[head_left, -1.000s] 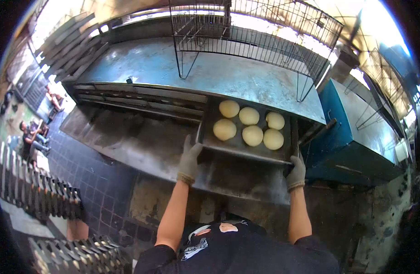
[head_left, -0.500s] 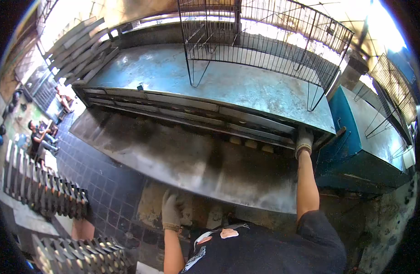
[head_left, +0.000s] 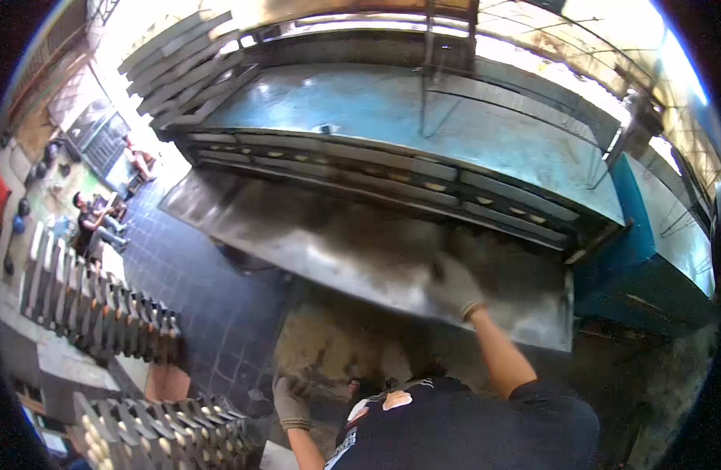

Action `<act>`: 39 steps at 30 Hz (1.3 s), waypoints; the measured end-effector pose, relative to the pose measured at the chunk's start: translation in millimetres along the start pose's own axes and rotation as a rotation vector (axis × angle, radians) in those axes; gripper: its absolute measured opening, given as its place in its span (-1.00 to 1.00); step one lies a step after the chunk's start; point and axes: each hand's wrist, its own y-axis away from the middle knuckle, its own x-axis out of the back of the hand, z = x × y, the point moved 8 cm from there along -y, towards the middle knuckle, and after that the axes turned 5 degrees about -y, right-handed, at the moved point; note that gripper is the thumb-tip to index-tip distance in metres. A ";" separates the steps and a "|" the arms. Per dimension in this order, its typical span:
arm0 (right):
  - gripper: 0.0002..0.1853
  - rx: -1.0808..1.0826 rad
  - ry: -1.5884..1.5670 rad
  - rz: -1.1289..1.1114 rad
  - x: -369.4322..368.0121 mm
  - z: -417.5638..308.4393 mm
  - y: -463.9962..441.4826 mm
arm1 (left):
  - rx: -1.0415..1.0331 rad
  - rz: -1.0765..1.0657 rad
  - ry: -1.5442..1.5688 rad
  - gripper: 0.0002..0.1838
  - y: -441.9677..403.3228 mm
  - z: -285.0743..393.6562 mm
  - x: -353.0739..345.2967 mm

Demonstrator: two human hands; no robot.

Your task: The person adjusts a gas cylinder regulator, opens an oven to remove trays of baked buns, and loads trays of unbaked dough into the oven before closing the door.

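Observation:
My right hand [head_left: 454, 288], in a pale work glove, is over the front part of a broad, dark metal panel [head_left: 337, 247]. Motion smears its fingers, and I cannot tell whether it touches the surface. My left hand [head_left: 292, 401], also gloved, hangs low beside my shirt with fingers loosely apart and nothing visible in it. Behind the panel stands a long oven-like unit with a worn blue top [head_left: 352, 102]. Rows of small pale pieces [head_left: 435, 186] show in its low front opening; their kind is unclear.
A wire rack [head_left: 525, 98] stands blurred on the blue top, with long trays [head_left: 180, 66] stacked at its left end. A teal cabinet [head_left: 650, 235] adjoins on the right. Stacked trays [head_left: 164, 435] with pale pieces are lower left. Two people sit farther back left.
My right hand has left the unit's right front edge and moved down-left over the metal panel. The view has shifted, and more pale pieces show in the opening. My left hand stays low.

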 end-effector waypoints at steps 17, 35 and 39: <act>-0.27 0.340 0.398 -0.114 -113.7 -243.1 -32.9 | 0.112 0.139 0.137 -0.35 -129.9 77.0 166.2; 0.04 0.212 0.437 0.644 -59.6 -353.0 -259.3 | 0.122 -0.251 -0.133 -0.19 -420.8 230.4 -60.8; 0.08 0.139 0.281 0.483 -69.2 -396.2 -319.0 | 0.119 -0.308 -0.161 -0.21 -478.2 255.6 -91.0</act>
